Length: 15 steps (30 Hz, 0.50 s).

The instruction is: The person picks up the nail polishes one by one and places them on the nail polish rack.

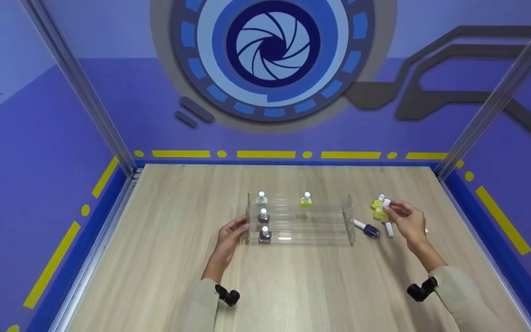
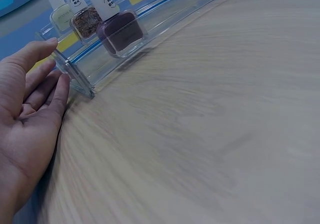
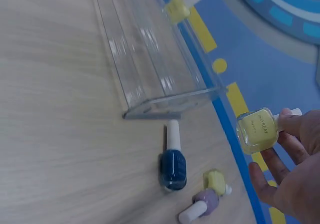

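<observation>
My right hand (image 1: 409, 225) pinches a yellow nail polish bottle (image 3: 258, 130) by its white cap, above the table to the right of a clear tiered rack (image 1: 350, 220). At the rack's left end panel, my left hand (image 1: 227, 240) touches the panel with its fingertips and thumb. Down the rack's left side stand a pale green bottle (image 1: 261, 200), a glittery bottle (image 2: 86, 23) and a dark purple bottle (image 2: 122, 33), one per tier. Another yellow bottle (image 1: 305, 201) stands on the back tier, right of the pale green one.
Right of the rack lie a dark blue bottle (image 3: 173, 169), a lilac bottle (image 3: 207, 200) and another yellow bottle (image 3: 216, 181). A small white item (image 1: 427, 230) shows partly behind the right hand. Walls and metal posts (image 1: 477, 120) bound the wooden table (image 1: 293, 286).
</observation>
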### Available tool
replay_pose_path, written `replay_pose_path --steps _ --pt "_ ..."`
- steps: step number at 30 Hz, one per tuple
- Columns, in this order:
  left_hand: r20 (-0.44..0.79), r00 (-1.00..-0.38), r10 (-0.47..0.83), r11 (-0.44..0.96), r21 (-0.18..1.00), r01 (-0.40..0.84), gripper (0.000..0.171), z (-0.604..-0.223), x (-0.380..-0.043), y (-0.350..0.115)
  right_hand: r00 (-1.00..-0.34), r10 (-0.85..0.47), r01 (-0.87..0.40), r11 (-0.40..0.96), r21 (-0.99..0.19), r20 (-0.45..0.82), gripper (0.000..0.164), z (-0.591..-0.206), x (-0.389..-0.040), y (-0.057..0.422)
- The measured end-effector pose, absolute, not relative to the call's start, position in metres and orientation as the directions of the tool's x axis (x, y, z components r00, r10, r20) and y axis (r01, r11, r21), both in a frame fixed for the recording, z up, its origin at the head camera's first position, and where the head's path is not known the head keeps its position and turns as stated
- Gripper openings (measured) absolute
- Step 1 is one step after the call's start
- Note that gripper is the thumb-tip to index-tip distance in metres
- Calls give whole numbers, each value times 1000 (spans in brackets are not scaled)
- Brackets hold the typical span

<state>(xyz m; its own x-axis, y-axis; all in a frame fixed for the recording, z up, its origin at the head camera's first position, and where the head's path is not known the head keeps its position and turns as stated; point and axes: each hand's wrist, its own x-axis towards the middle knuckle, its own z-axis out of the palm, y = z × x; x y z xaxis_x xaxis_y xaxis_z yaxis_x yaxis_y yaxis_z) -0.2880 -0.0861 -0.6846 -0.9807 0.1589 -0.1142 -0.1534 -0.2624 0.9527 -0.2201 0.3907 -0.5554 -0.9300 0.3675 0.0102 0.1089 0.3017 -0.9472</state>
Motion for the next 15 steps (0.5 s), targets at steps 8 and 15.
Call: replay_pose_path --steps 8,15 --pt "-144 -976 161 -226 958 -178 52 -684 -285 -86 -948 319 96 245 -965 -13 48 -554 -221 378" --pt "-144 -977 155 -230 957 -177 53 -683 -287 -86 -964 267 90 267 -960 -16 46 -552 -220 368"
